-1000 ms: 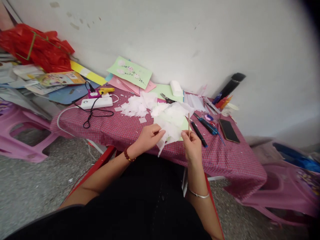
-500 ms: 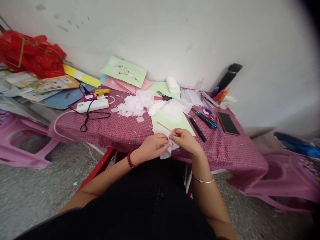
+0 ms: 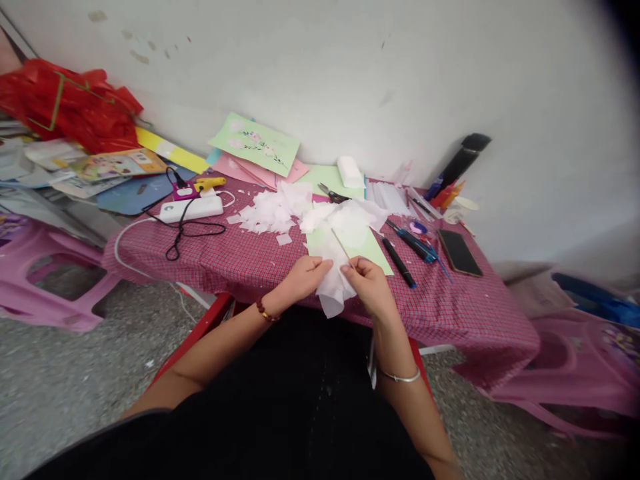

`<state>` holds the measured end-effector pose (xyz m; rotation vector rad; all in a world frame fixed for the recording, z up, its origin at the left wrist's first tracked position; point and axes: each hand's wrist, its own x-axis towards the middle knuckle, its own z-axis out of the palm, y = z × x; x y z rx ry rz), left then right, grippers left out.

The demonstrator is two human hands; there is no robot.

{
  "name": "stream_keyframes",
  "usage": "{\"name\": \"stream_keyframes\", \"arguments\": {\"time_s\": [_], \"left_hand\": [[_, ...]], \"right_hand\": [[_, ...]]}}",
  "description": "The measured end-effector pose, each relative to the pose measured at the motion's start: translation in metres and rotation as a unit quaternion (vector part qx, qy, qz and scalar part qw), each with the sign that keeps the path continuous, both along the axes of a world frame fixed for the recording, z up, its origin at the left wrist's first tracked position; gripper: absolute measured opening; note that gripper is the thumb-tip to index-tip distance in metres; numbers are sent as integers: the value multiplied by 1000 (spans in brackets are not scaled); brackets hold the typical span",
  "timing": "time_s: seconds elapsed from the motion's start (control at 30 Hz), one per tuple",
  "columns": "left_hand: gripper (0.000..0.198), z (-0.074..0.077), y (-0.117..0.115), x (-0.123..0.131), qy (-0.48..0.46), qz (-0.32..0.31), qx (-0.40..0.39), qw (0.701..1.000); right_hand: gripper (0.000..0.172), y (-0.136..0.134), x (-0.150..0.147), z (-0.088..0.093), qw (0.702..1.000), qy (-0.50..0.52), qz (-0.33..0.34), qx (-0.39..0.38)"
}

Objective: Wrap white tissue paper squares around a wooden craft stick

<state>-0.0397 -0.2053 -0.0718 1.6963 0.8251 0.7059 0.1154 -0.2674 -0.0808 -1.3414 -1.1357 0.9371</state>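
Observation:
My left hand (image 3: 304,278) pinches one side of a piece of thin white tissue paper (image 3: 331,293) just in front of the table's near edge. My right hand (image 3: 369,285) grips the paper's other side together with a thin wooden stick (image 3: 342,247) that slants up and to the left. A light green card (image 3: 361,247) lies on the red checked tablecloth (image 3: 240,257) right behind my hands, with a heap of white tissue pieces (image 3: 310,213) on and beyond it.
Black pens (image 3: 399,261), blue tools (image 3: 413,241) and a phone (image 3: 459,252) lie at the right. Scissors (image 3: 332,195), a white power strip (image 3: 191,208) with a yellow glue gun (image 3: 211,182), coloured cards (image 3: 255,141) and a black tube (image 3: 463,160) sit further back. Pink plastic stools (image 3: 45,280) flank the table.
Both hands have risen slightly from the table edge with the tissue. The stick has swung from lying low and pointing left to slanting more upright.

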Motion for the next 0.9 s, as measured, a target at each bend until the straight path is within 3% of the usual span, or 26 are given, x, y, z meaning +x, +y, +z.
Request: {"name": "stream_keyframes", "arguments": {"time_s": [0.27, 0.43, 0.57, 0.73, 0.9], "left_hand": [[43, -8, -1, 0, -49, -13, -41, 998], [41, -9, -1, 3, -88, 10, -68, 994], [39, -3, 1, 8, -136, 33, -83, 987], [38, 8, 3, 10, -143, 30, -66, 987], [28, 7, 2, 9, -142, 11, -94, 985]], "right_hand": [[22, 4, 5, -9, 993, 115, -22, 3], [22, 5, 6, -11, 995, 99, -32, 10], [22, -2, 11, -3, 997, 48, -52, 42], [36, -17, 8, 8, 999, -2, -9, 40], [20, -12, -1, 3, 999, 0, -36, 11]]}}
